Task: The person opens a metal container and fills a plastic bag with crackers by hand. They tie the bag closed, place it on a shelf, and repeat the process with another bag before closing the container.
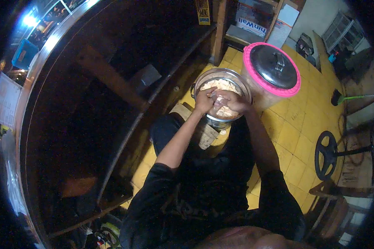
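Below me stands a round metal pot [220, 123] with a wide shiny rim, filled with pale, cream-coloured pieces [224, 86]. Over its middle, my left hand [204, 101] and my right hand [234, 101] meet with fingers curled and pressed together. Pale bits show around and between the fingertips; I cannot tell what exactly is pinched there. Both wrists cross the pot's near side. Under the pot's near edge lies a flat wooden board [207, 137], between my dark-clothed legs.
Right behind the pot stands a large tub with a pink rim [295, 90] and a metal lid [274, 66]. Dark shelving [124, 141] runs along the left. On the yellow tiled floor [286, 128], a black wheel-shaped object [326, 155] and a green-handled brush [337, 98] appear at right.
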{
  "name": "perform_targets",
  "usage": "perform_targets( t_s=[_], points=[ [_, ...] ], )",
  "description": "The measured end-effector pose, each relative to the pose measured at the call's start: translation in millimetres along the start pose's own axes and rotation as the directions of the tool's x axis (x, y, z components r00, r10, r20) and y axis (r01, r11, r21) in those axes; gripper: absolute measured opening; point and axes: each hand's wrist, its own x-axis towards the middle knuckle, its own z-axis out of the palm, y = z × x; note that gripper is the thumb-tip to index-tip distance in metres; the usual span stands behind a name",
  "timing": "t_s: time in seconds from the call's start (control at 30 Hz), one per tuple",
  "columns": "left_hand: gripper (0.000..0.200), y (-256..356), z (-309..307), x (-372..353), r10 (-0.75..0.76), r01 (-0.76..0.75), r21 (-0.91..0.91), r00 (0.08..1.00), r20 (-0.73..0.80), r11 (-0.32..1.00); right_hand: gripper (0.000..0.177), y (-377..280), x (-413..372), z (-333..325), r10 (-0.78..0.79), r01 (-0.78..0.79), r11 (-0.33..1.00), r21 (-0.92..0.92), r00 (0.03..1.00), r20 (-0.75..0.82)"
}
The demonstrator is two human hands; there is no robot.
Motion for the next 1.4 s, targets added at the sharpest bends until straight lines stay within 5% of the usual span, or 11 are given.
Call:
perform_targets(
  t_s=[0.2,0.37,0.43,0.53,0.6,0.73,0.8,0.93,1.1,1.33,1.4],
  points=[
    [0.030,7,2,3,-0.332,0.368,-0.482,0.929,0.164,0.795,0.026,44,12,-3,-0.104,-0.071,0.781,-0.621,0.965,-0.242],
    [0.029,1,-12,0,-0.054,0.049,-0.122,0.998,-0.038,0.991,0.016,-1,-5,4,-0.299,-0.092,0.571,-0.816,0.902,-0.311],
    [0.029,8,-17,-1,0.007,0.004,0.110,0.995,-0.098,0.994,0.019,-15,-6,6,-0.482,0.141,0.587,-0.797,0.852,-0.204],
    [0.030,23,-19,0,0.103,-0.060,0.331,0.988,-0.113,0.942,0.029,-51,-12,15,0.069,-0.192,0.910,-0.368,0.944,-0.322],
    [0.031,39,-21,3,0.058,-0.051,0.263,0.998,-0.020,0.963,0.034,-66,-21,24,-0.318,0.180,0.760,-0.624,0.941,-0.115],
    [0.037,69,-27,2,0.152,-0.154,0.047,0.987,0.050,0.987,0.036,-84,-21,15,-0.132,0.038,0.691,-0.722,0.989,-0.074],
    [0.047,80,-22,-5,0.380,-0.373,-0.142,0.925,0.027,0.917,0.030,-77,-17,9,-0.525,0.484,0.816,-0.316,0.850,-0.053],
    [0.044,72,-19,-15,0.102,0.013,-0.218,0.856,0.507,0.976,0.019,-128,-27,1,-0.241,0.134,0.856,-0.499,0.958,-0.154],
    [0.023,81,-35,-23,-0.096,0.145,-0.104,0.921,0.377,0.984,0.022,-68,-35,-27,-0.213,0.148,0.975,-0.164,0.822,-0.529],
    [0.018,51,-29,-35,-0.144,0.273,-0.283,0.903,0.404,0.919,0.035,-58,-37,34,-0.009,0.103,0.973,0.208,0.913,-0.408],
    [0.025,61,-21,-47,0.097,-0.030,-0.277,0.968,0.230,0.960,0.040,-59,-29,50,-0.043,0.125,0.950,0.285,0.960,-0.278]
  ],
)
